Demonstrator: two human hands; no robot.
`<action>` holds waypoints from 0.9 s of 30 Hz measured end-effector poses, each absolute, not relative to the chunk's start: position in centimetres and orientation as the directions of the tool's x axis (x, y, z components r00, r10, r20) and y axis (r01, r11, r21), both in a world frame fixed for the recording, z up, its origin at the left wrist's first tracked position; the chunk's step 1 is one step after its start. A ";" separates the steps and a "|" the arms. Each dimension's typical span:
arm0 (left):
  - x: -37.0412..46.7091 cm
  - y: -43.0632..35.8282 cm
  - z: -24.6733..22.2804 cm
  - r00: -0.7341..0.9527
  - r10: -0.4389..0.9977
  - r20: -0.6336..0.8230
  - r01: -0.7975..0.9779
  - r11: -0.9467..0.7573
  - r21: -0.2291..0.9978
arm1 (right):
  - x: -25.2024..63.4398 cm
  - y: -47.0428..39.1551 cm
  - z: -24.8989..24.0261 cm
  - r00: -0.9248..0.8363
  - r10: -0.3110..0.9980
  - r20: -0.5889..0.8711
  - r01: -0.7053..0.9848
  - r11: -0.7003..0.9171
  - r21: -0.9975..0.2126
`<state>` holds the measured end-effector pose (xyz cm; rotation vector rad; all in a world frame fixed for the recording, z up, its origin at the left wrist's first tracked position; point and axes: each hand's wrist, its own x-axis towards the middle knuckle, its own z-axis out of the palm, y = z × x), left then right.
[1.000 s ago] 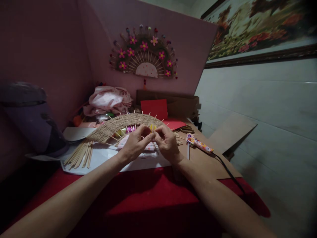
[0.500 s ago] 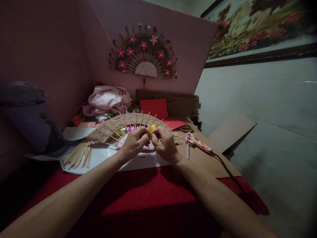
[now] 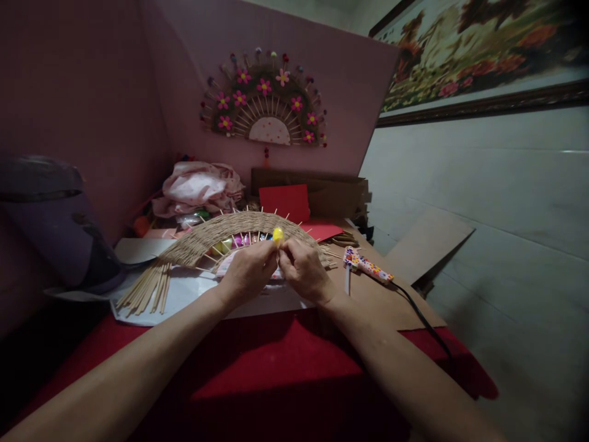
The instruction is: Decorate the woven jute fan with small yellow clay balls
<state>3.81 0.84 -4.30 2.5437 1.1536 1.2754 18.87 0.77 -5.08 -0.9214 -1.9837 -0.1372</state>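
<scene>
My left hand (image 3: 251,269) and my right hand (image 3: 304,269) meet over the near side of a woven fan frame (image 3: 202,240), fingers pinched together. A small yellow bundle (image 3: 278,234) sticks up between both sets of fingertips, and its lower end is hidden by them. Behind the hands, the arched frame of twine and thin sticks lies on a white sheet (image 3: 184,294). Colourful wrapped pieces (image 3: 237,240) show inside its arch. A pale dotted piece (image 3: 225,264) is partly covered by my left hand.
Loose sticks (image 3: 147,288) lie at the left. A patterned glue gun (image 3: 368,265) with a black cord rests on cardboard (image 3: 391,307) at the right. Red paper (image 3: 285,202), bunched pink cloth (image 3: 202,187) and a purple container (image 3: 59,227) stand farther back. A finished fan (image 3: 270,130) hangs behind.
The yellow bundle now stands upright and rounder above my fingertips. Both hands have drawn closer together, with fingers more tightly closed. The view has shifted slightly.
</scene>
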 end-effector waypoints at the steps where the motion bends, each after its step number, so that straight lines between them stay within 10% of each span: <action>1: 3.8 0.8 -4.2 0.382 0.647 0.660 0.596 -0.718 0.358 | 18.9 0.7 -5.1 -0.322 0.547 0.773 0.660 0.715 -0.231; 11: 3.9 0.7 -4.1 0.334 0.751 0.569 0.494 -0.654 0.573 | 19.1 0.6 -5.0 -0.410 0.498 0.764 0.678 0.727 -0.110; 27: 3.5 1.0 -3.8 0.342 0.730 0.592 0.610 -0.652 0.451 | 18.3 0.4 -5.5 -0.444 0.507 0.739 0.782 0.622 0.043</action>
